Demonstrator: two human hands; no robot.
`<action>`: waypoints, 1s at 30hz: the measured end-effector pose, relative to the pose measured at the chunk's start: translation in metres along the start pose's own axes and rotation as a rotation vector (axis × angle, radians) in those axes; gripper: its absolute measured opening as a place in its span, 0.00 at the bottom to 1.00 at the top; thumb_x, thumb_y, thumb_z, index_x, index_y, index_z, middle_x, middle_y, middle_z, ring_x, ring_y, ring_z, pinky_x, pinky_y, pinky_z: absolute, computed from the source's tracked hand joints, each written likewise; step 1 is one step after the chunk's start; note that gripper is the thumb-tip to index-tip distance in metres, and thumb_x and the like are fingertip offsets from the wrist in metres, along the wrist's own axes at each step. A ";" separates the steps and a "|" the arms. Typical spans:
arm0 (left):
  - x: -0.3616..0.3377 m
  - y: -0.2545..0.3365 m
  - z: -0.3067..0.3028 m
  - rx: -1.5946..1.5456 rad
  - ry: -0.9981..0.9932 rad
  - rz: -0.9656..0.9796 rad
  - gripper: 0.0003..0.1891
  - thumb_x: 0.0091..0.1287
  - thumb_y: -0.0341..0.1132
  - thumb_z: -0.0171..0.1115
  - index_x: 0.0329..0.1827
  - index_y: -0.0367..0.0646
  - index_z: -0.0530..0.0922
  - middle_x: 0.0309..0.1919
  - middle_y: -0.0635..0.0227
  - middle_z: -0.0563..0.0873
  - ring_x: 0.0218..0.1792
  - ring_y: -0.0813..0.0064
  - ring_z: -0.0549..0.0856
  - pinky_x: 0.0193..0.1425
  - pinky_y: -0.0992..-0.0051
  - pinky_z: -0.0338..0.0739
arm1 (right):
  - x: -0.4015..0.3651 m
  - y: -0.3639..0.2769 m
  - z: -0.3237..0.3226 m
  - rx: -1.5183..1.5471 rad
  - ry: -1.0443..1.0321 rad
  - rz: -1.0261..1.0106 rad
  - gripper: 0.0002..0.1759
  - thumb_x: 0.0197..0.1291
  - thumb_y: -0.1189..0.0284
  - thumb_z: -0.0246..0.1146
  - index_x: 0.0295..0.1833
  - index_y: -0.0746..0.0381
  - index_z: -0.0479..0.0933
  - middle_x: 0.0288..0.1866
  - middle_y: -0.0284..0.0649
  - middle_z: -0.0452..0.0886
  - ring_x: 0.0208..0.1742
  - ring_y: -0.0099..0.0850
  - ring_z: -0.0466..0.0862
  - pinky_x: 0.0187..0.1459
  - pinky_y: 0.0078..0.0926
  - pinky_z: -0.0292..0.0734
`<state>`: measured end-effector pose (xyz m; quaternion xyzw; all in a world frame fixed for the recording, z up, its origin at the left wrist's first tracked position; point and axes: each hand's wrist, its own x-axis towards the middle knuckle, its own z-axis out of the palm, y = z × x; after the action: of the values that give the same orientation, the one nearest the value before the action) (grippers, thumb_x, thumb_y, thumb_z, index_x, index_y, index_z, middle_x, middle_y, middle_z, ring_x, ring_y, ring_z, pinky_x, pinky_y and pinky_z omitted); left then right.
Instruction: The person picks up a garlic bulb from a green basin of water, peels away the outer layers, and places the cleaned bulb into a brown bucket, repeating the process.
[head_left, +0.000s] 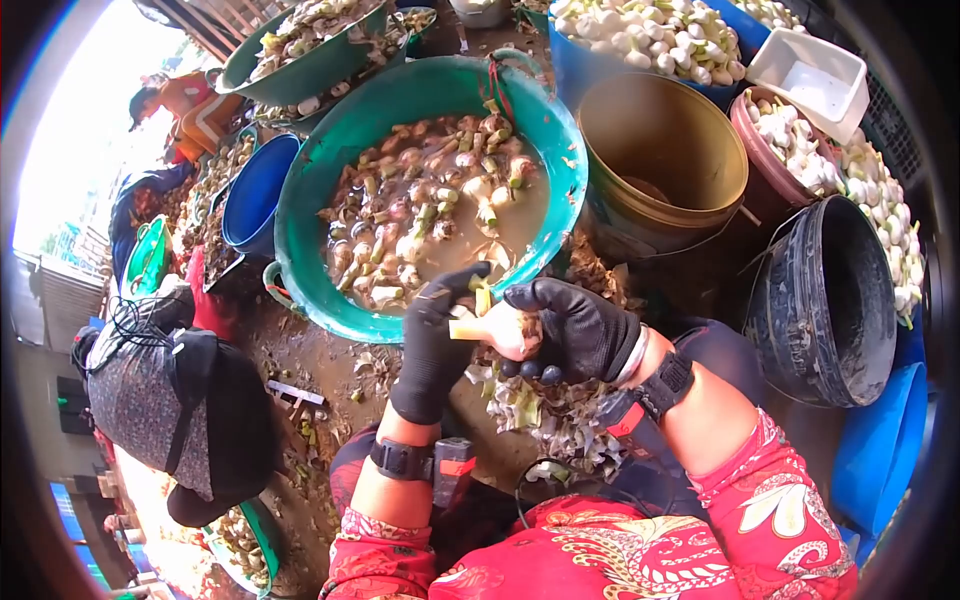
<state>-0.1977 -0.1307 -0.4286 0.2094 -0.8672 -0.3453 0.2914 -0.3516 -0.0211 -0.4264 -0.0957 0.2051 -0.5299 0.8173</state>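
Observation:
A pinkish-white garlic bulb (515,332) with a short cut stem is held in front of me, its stem pointing left. My right hand (580,325), in a black glove, is closed around the bulb from the right. My left hand (440,335), also gloved, is curled at the stem side, its fingers closed against the garlic. A yellow-green bit of skin (483,297) shows between the two hands. Just beyond them stands a large green tub (300,225), where many unpeeled garlic bulbs (400,215) sit in murky water.
Peeled skins (560,425) litter the ground below my hands. To the right are a tan bucket (650,215), a black bucket (800,310) and peeled white garlic (650,35). A person in dark clothing (220,420) sits at left; another person (190,105) is farther back.

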 end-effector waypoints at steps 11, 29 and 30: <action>-0.007 0.013 -0.007 -0.929 0.020 -0.444 0.20 0.60 0.25 0.58 0.56 0.29 0.72 0.40 0.61 0.82 0.38 0.73 0.84 0.46 0.73 0.81 | 0.010 -0.006 0.000 -0.535 0.180 -0.444 0.23 0.53 0.74 0.68 0.54 0.67 0.70 0.41 0.35 0.80 0.43 0.23 0.80 0.47 0.23 0.78; 0.007 -0.003 -0.047 -0.071 0.298 -0.148 0.14 0.62 0.24 0.55 0.50 0.31 0.77 0.35 0.62 0.83 0.30 0.72 0.83 0.34 0.74 0.80 | -0.011 -0.025 -0.008 -0.721 0.462 -0.868 0.09 0.66 0.71 0.52 0.46 0.63 0.74 0.35 0.30 0.78 0.33 0.20 0.76 0.35 0.19 0.71; 0.009 -0.009 -0.054 0.265 0.234 0.035 0.15 0.59 0.21 0.56 0.51 0.34 0.77 0.35 0.60 0.83 0.30 0.70 0.84 0.34 0.72 0.81 | -0.013 -0.029 -0.010 -0.720 0.451 -0.873 0.09 0.66 0.71 0.52 0.46 0.63 0.74 0.35 0.30 0.78 0.33 0.20 0.76 0.35 0.19 0.71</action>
<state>-0.1678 -0.1675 -0.3999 0.2695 -0.8689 -0.1960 0.3661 -0.3842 -0.0209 -0.4218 -0.3269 0.4814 -0.7205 0.3772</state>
